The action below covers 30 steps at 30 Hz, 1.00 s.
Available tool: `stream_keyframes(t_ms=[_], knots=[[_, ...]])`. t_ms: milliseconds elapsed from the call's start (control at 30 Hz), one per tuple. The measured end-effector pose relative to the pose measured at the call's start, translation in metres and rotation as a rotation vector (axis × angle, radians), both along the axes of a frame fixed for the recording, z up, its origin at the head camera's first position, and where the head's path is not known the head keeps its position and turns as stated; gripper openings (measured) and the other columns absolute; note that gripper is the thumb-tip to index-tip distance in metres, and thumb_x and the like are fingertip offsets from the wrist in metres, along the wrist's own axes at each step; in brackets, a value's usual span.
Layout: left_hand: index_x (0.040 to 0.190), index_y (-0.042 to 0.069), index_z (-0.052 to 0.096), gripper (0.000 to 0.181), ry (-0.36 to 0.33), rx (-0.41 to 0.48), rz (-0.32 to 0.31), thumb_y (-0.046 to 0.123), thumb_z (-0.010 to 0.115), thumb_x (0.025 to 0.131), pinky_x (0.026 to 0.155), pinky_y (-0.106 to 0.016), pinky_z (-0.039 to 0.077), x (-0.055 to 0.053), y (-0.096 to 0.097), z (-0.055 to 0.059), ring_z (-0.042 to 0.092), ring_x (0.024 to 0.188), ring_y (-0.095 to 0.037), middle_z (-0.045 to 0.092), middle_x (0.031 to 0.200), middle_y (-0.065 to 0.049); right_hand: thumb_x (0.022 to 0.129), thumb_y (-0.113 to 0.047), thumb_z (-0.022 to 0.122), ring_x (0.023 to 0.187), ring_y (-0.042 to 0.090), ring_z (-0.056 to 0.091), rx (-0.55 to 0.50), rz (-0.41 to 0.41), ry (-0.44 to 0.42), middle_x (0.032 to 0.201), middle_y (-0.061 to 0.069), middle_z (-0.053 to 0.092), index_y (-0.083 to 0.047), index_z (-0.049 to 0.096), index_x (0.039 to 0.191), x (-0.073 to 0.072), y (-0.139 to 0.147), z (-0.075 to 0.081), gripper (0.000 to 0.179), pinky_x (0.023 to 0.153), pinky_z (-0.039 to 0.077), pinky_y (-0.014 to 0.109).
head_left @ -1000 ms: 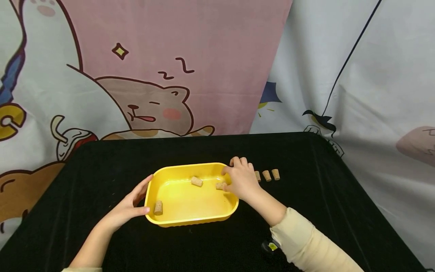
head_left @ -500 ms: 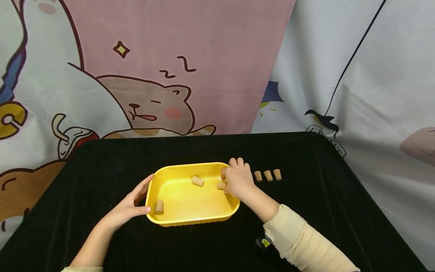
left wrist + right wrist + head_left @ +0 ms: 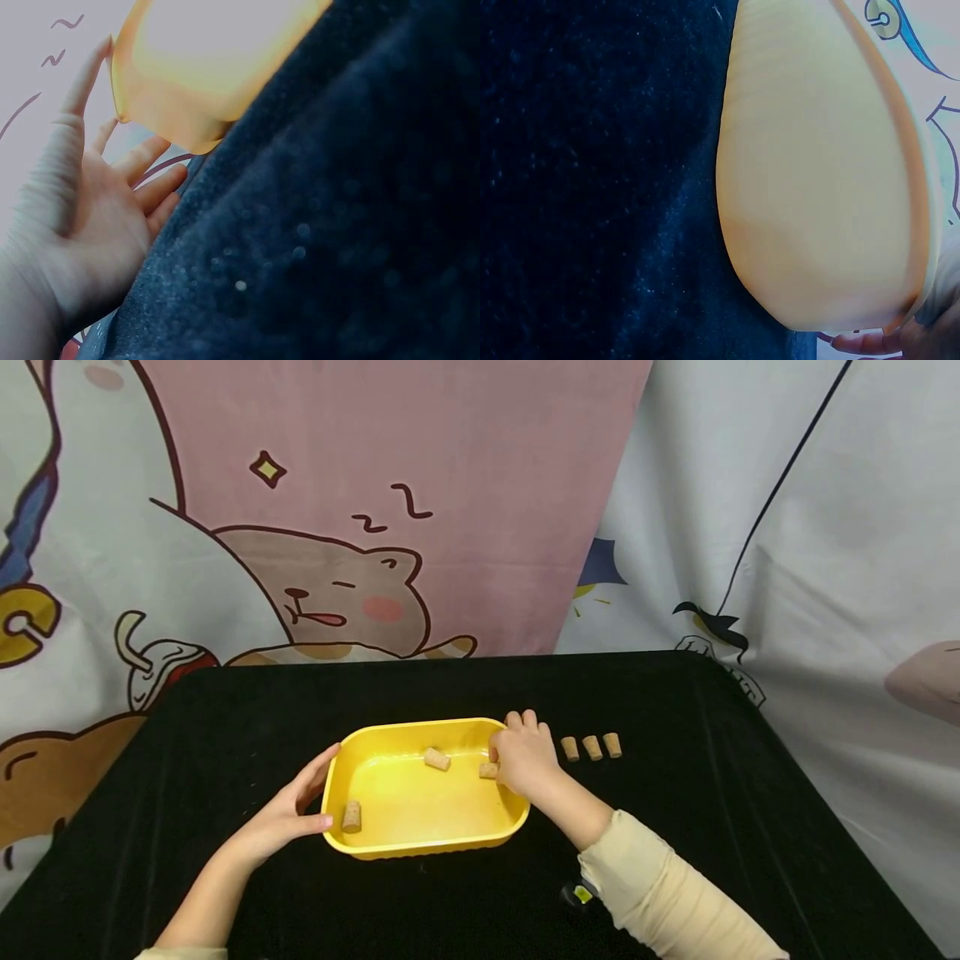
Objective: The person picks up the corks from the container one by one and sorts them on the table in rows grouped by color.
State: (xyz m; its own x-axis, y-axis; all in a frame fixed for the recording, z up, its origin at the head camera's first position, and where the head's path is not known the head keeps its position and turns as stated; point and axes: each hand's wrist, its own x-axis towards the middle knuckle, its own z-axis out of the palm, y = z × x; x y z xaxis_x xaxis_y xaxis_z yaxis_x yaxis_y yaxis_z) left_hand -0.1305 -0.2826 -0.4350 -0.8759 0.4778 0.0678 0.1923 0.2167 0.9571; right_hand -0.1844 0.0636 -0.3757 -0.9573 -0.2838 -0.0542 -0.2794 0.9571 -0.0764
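A yellow tray [image 3: 420, 802] stands on the black cloth with 3 cork stoppers inside. One stopper [image 3: 351, 817] lies near the left end, one [image 3: 437, 759] towards the back, and another [image 3: 488, 771] beside my right hand. My left hand [image 3: 291, 803] is spread at the tray's left end, thumb and index fingertips touching its rim; the left wrist view shows the palm [image 3: 109, 202] apart from the tray. My right hand [image 3: 528, 758] straddles the right rim with curled fingers, some inside and some outside. Its thumb is hidden in the head view.
A row of 3 more cork stoppers [image 3: 592, 747] lies right of the tray. A small black object with a yellow-green patch [image 3: 577, 893] sits by the right sleeve. Behind the black table [image 3: 225, 710] hangs a cartoon-printed cloth [image 3: 495, 527].
My right hand has drawn slightly left and closer over the tray's right rim, its thumb dropping out of sight by the stopper. My left hand keeps its place on the tray.
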Motion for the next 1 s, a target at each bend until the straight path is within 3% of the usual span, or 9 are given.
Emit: stream_keyframes(t_ms=[167,400,633,867,1000], knots=[[0.154,0.017,0.014,0.079,0.001,-0.005,0.006,0.017,0.06,0.09,0.096,-0.075,0.02,0.0,0.0,-0.001,0.022,0.134,-0.052,0.019,0.154,-0.024,0.078,-0.032,0.079,0.093,0.025,0.037,-0.016,0.012,0.03,0.096,0.005,0.049,-0.021,0.067,0.076,0.002,0.002,0.001,0.017,0.077,0.035,0.038],[0.154,0.017,0.014,0.079,0.015,-0.008,0.0,0.016,0.059,0.09,0.096,-0.075,0.02,-0.001,0.0,-0.002,0.022,0.134,-0.051,0.018,0.154,-0.023,0.081,-0.026,0.077,0.095,0.026,0.038,-0.069,0.049,0.137,0.103,0.006,0.051,-0.02,0.072,0.084,0.007,0.008,0.008,0.008,0.078,0.036,0.038],[0.154,0.018,0.013,0.079,0.01,-0.011,0.003,0.016,0.059,0.09,0.096,-0.075,0.02,-0.001,-0.001,-0.002,0.022,0.134,-0.051,0.018,0.155,-0.023,0.081,-0.033,0.077,0.097,0.026,0.039,-0.124,0.071,0.228,0.106,0.007,0.05,-0.019,0.072,0.087,0.011,0.019,0.021,0.016,0.078,0.036,0.038],[0.154,0.015,0.013,0.079,-0.004,-0.023,0.02,0.018,0.06,0.09,0.095,-0.076,0.02,0.0,0.0,-0.002,0.021,0.134,-0.052,0.017,0.155,-0.023,0.076,-0.02,0.083,0.095,0.025,0.042,-0.237,0.115,0.302,0.105,0.006,0.054,-0.019,0.072,0.088,0.016,0.032,0.034,0.016,0.078,0.036,0.037],[0.154,0.015,0.013,0.079,-0.002,-0.021,0.018,0.018,0.059,0.09,0.095,-0.076,0.02,0.0,0.0,-0.002,0.021,0.134,-0.052,0.018,0.155,-0.023,0.075,-0.02,0.083,0.095,0.023,0.044,-0.281,0.148,0.327,0.106,0.003,0.058,-0.019,0.072,0.089,0.019,0.039,0.04,0.018,0.078,0.036,0.037]])
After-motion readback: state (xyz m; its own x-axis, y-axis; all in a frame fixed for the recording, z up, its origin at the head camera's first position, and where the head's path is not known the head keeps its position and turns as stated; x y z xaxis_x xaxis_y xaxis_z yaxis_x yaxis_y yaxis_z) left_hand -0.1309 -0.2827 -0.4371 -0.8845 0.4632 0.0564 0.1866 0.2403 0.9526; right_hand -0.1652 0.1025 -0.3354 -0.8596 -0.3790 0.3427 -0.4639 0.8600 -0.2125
